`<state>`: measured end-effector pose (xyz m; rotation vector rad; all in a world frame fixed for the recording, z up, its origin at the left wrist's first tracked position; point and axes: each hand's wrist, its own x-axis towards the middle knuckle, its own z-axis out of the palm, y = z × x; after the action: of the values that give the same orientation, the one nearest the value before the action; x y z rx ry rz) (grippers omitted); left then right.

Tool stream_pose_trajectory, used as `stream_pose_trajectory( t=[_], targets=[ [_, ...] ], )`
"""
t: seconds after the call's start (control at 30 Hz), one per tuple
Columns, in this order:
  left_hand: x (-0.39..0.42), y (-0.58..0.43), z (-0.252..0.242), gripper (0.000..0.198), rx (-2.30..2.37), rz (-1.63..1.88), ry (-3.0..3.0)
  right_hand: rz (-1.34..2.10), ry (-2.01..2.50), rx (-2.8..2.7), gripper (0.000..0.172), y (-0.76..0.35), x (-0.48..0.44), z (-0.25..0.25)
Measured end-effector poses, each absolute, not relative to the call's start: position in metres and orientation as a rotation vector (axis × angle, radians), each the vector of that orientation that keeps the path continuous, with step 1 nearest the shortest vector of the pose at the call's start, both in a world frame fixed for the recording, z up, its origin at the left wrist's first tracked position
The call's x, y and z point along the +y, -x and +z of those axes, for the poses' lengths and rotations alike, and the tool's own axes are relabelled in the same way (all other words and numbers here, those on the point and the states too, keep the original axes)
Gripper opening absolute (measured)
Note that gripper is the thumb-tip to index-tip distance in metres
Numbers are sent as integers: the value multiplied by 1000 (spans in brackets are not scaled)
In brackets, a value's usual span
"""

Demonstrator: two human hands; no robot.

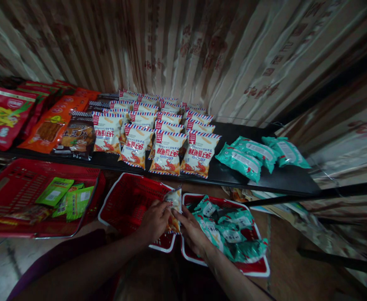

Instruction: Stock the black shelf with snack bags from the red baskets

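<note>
Both hands grip one white snack packet (pixel 175 200) with a red and blue striped edge, held between two red baskets. My left hand (pixel 153 220) is closed on its left side, over the middle red basket (pixel 123 200). My right hand (pixel 192 232) is closed on its right side, over the right red basket (pixel 258 267) that holds several teal packets (pixel 230 232). On the black shelf (pixel 283 177) above, several matching white packets (pixel 167 152) stand in rows.
Three teal packets (pixel 249 156) lie on the shelf's right part. Red, orange and brown snack bags (pixel 48 129) line its left end. A third red basket (pixel 17 188) at the left holds green packets (pixel 66 198). A striped curtain hangs behind.
</note>
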<state>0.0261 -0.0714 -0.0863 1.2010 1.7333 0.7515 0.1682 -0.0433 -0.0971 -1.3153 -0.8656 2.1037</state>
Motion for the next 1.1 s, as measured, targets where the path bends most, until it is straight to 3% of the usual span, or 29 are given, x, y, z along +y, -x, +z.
stream_pose_trajectory(
  t=[0.17, 0.4, 0.63, 0.83, 1.1],
  targets=[
    [-72, -26, -91, 31, 1728, 711, -1273, 2107, 1343, -740, 49, -169, -43, -102],
    [-72, -19, -90, 28, 1813, 642, -1236, 2129, 1347, -618, 29, -171, -37, -103],
    [-69, -9, -96, 35, 1817, 740, -625, 2194, 1295, -480, 27, -169, -38, -99],
    [-76, -19, -96, 32, 1499, 726, -315, 2270, 1198, -505, 25, -163, -46, -91],
    [-83, -20, -109, 40, 1424, 920, -324, 2261, 1141, -505, 30, -156, -57, -97]
  ],
)
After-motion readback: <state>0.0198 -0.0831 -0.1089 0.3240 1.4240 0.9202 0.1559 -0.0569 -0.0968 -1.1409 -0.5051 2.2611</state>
